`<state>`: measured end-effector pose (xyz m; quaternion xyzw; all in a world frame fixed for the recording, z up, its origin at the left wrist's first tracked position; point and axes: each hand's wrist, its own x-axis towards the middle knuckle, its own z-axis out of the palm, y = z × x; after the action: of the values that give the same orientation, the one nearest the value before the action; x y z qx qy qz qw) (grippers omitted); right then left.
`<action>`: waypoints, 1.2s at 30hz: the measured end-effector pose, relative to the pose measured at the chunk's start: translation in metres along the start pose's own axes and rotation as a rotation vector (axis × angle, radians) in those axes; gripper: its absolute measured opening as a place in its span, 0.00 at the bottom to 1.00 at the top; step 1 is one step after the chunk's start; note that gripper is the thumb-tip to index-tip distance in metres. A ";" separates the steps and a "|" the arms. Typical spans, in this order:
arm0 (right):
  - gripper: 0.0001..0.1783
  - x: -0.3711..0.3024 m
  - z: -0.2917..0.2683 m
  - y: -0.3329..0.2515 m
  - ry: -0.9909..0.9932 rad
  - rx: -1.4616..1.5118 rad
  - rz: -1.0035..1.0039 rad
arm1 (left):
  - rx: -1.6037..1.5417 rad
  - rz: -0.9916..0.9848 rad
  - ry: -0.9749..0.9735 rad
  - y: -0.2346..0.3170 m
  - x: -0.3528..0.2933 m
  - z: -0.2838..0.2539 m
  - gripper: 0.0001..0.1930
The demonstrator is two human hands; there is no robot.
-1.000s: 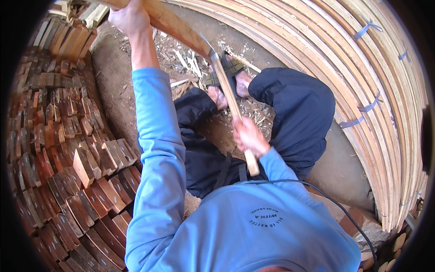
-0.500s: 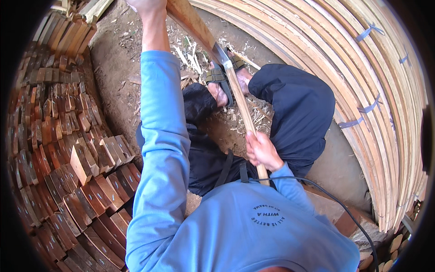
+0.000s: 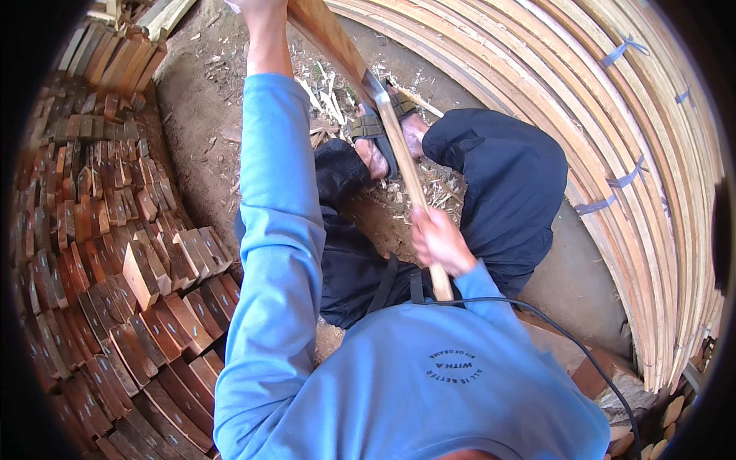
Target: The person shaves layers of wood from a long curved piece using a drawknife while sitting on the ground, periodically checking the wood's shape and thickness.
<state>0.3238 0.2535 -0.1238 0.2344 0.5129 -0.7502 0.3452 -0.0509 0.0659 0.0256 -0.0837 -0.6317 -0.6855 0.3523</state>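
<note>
My right hand [image 3: 441, 241] is closed around the lower part of a long pale wooden handle [image 3: 405, 157]. The handle slants up and left from my lap to a narrow metal blade [image 3: 375, 88]. That blade meets the near end of a wooden board [image 3: 330, 34], which runs out past the upper edge. Beside the board is my left hand [image 3: 258, 9], its arm stretched forward. Its fingers are cut off by the edge of the picture, so its hold is hidden. The tool's exact kind does not show.
Stacked short brown wood blocks [image 3: 146, 337] fill the left side. Long pale bent strips [image 3: 606, 138], tied with bluish bands, curve along the right. Pale wood splinters [image 3: 331, 103] lie on the dirt by my sandalled feet [image 3: 372, 153]. A black cable [image 3: 552, 318] crosses my shirt.
My right hand has shifted slightly upward with the handle. My left arm has moved a little up and right. The blade stays at the end of the board.
</note>
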 end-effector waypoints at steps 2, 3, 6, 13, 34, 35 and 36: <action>0.17 -0.037 -0.014 0.012 0.004 0.043 0.107 | -0.022 0.009 0.011 -0.003 0.000 -0.002 0.14; 0.17 -0.045 -0.021 0.014 -0.009 0.066 0.159 | -0.045 0.013 0.015 -0.007 0.003 0.001 0.14; 0.17 -0.011 -0.020 0.000 -0.015 -0.005 0.086 | -0.035 -0.002 -0.001 -0.003 0.005 0.008 0.15; 0.18 -0.047 -0.025 -0.004 -0.069 0.030 0.147 | -0.004 0.003 0.007 0.004 -0.003 0.002 0.14; 0.18 -0.046 -0.025 -0.007 -0.041 0.020 0.156 | -0.029 0.082 -0.033 -0.011 0.006 0.010 0.13; 0.18 -0.045 -0.024 -0.010 -0.041 0.020 0.162 | -0.045 0.072 -0.030 -0.015 0.004 0.011 0.13; 0.19 -0.026 -0.020 -0.012 -0.048 0.028 0.113 | -0.066 0.069 -0.029 -0.020 0.009 0.015 0.14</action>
<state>0.3321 0.2820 -0.1055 0.2497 0.4798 -0.7422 0.3957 -0.0744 0.0749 0.0171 -0.1270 -0.6105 -0.6920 0.3636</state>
